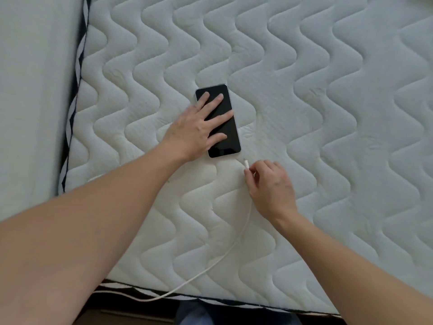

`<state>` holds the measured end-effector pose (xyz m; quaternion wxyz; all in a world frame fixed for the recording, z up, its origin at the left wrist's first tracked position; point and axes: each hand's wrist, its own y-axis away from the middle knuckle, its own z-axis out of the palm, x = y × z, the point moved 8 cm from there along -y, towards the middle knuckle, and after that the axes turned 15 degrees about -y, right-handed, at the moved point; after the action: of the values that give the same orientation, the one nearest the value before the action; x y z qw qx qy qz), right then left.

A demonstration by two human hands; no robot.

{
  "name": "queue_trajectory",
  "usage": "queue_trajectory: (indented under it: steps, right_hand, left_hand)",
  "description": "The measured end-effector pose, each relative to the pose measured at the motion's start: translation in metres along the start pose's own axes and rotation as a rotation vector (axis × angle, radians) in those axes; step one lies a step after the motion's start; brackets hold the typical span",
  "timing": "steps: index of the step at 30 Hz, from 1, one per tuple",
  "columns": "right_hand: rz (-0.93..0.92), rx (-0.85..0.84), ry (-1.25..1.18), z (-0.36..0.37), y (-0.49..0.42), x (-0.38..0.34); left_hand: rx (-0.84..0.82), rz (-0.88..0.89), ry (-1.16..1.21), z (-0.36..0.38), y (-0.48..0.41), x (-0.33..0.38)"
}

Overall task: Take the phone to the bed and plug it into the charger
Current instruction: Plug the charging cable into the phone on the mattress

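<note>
Quilted white mattress [304, 113], left hand [196, 130] flat on phone [225, 137], right hand [269, 184] pinching charger cable [225, 256].

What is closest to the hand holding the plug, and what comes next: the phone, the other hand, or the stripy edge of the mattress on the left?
From the right hand:
1. Phone, just up and left of the plug tip.
2. Left hand, farther left, resting flat on the phone.
3. Stripy mattress edge, far off at the left side.
</note>
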<state>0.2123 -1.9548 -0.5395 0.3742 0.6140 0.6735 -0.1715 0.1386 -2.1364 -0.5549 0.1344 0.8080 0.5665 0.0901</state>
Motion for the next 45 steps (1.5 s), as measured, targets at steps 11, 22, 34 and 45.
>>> queue_trajectory:
  steps: [11,22,34,45]
  right_hand:
    - [-0.087,0.053,-0.002,0.017,-0.043,-0.016]
    - [-0.099,0.092,0.103,0.034,-0.047,-0.022]
    - [-0.07,0.081,0.122,0.04,-0.057,-0.028]
    - [-0.078,0.1,0.149,0.041,-0.056,-0.03]
  left_hand:
    - [-0.057,0.003,0.091,-0.006,-0.038,-0.032]
    - [-0.003,0.021,0.155,0.0,-0.041,-0.035]
    - [0.026,0.033,0.159,0.002,-0.04,-0.034]
    - [0.031,0.029,0.169,0.002,-0.04,-0.035]
